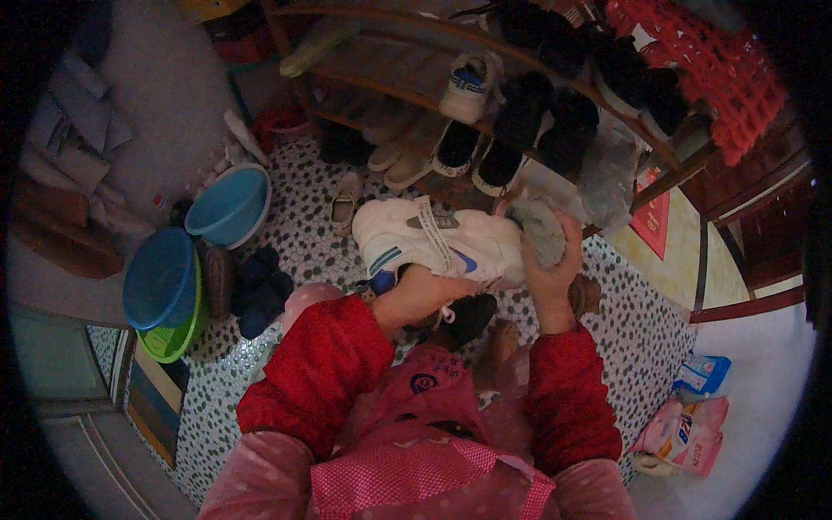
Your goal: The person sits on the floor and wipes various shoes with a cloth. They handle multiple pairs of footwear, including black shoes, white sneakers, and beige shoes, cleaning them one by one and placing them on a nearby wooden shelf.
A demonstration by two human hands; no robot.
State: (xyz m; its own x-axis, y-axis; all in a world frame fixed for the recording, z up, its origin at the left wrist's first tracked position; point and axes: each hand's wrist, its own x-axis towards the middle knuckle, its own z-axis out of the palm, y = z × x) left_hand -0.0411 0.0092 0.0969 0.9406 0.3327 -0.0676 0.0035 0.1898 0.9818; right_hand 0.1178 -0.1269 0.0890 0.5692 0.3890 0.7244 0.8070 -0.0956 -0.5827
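A white sneaker (pixel 481 237) with blue patches and a pale lace lies on its side in the middle of the view. My left hand (pixel 422 296) reaches in at its opening and holds it from inside, fingers partly hidden. At the toe end, my right hand (pixel 552 273) grips a grey-green pad or brush (pixel 541 234), whose exact kind I cannot tell, close beside the shoe. Red sleeve covers are on both forearms, and a pink apron (pixel 416 416) hangs below.
Ahead stands a wooden shoe rack (pixel 390 81) with several shoes. Blue basins (pixel 227 205) and a green basin (pixel 170 341) lean at the left. Dark shoes (pixel 263 292) rest on the pebble-patterned floor (pixel 292 188). A pink printed bag (pixel 686 435) lies at the lower right.
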